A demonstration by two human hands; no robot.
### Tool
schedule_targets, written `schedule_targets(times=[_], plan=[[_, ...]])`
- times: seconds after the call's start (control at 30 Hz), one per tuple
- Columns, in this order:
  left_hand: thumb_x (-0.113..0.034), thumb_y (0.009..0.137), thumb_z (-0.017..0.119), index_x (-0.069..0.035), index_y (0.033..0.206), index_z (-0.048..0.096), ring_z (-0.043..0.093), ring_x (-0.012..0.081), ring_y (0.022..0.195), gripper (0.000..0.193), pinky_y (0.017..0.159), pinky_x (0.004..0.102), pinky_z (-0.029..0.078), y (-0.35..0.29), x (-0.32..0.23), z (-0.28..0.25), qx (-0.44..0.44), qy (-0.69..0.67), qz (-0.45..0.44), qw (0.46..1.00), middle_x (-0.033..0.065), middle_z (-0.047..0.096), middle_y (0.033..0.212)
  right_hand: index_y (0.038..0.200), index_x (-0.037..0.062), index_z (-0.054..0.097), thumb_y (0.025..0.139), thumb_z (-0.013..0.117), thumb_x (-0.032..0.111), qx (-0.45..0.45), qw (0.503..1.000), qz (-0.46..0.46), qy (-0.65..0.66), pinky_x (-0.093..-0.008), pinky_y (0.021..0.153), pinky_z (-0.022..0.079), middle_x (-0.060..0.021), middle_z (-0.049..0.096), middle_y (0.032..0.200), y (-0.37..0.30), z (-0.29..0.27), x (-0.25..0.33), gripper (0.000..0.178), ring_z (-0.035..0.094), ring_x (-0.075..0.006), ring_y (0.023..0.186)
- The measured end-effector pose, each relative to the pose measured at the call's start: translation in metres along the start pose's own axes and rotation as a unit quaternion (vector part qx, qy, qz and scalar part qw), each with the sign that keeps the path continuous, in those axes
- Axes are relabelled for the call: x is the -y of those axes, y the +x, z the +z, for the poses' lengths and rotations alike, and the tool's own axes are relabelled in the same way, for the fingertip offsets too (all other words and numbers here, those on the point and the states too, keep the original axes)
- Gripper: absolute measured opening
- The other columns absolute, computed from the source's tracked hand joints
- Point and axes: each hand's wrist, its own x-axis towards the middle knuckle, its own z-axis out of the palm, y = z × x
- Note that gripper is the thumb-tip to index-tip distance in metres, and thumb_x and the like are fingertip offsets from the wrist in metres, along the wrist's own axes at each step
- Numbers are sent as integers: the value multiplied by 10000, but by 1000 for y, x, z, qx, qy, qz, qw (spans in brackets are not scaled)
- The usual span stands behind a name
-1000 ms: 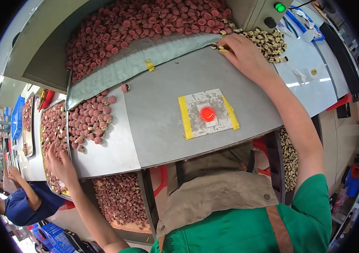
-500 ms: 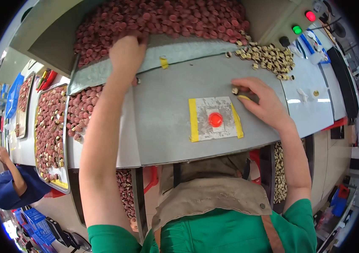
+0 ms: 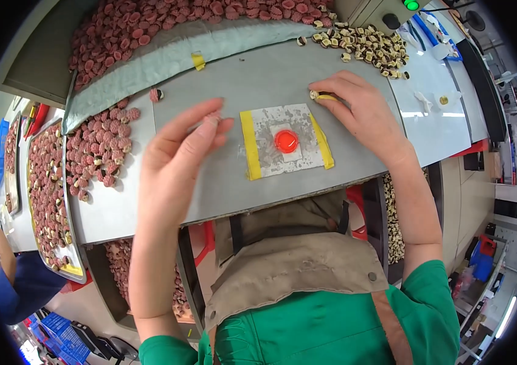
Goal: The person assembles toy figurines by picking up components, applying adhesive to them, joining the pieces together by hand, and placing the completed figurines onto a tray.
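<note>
My left hand (image 3: 176, 146) is over the grey worktop (image 3: 210, 85), its thumb and fingers pinching a small pink cup-shaped shell (image 3: 211, 117), which they partly hide. To the right, my right hand (image 3: 358, 109) pinches a small cream-and-dark piece (image 3: 313, 95) between thumb and fingers; something yellow covers the thumb's edge. Between the hands lies a worn pale plate (image 3: 264, 164) with yellow tape on two sides and a round red holder (image 3: 286, 141) at its middle. One pink-and-dark assembled piece (image 3: 156, 95) sits alone left of centre.
Pink shells (image 3: 112, 36) are heaped at the back behind a pale cloth edge (image 3: 149, 72). Cream-and-dark pieces (image 3: 361, 45) are piled back right. At left lie loose assembled pieces (image 3: 97, 146) and a filled tray (image 3: 76, 243). A co-worker in blue (image 3: 27, 286) is at far left.
My left hand has come back from the pink heap toward me with a shell in its fingers. The right hand keeps its pinch on the small piece. The whole view has shifted.
</note>
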Motion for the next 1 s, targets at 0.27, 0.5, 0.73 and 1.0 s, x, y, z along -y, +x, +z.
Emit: schedule_targets(times=[0.27,0.5,0.73,1.0], plan=[[-112,934,559,5,1219,538,573,134,1016,309,875,259,441,-28,20,20,-11,-207,-41,977,77,584,1174,1025,26,628,831,602,41,9,996,-16,82,-332,721,473,-115,589,914,-11,1,47,196,585,-274,835],[-123,933,555,-1,1247,502,574,98,928,341,840,238,468,-36,30,28,25,-317,-92,944,84,586,1152,986,41,646,747,654,4,18,998,-63,26,-360,717,481,-104,581,892,-14,22,60,242,570,-276,852],[-141,957,524,5,1269,486,578,92,924,347,840,238,477,-35,34,26,25,-356,-90,930,79,578,1149,967,40,649,717,658,-19,18,993,-109,31,-366,696,481,-82,579,868,-12,20,55,258,567,-269,819],[-147,962,521,17,1274,478,579,98,928,355,844,246,478,-35,37,21,41,-361,-105,926,81,587,1136,988,46,643,749,638,-16,2,994,-110,13,-345,702,478,-87,578,891,-13,25,56,247,569,-249,816]])
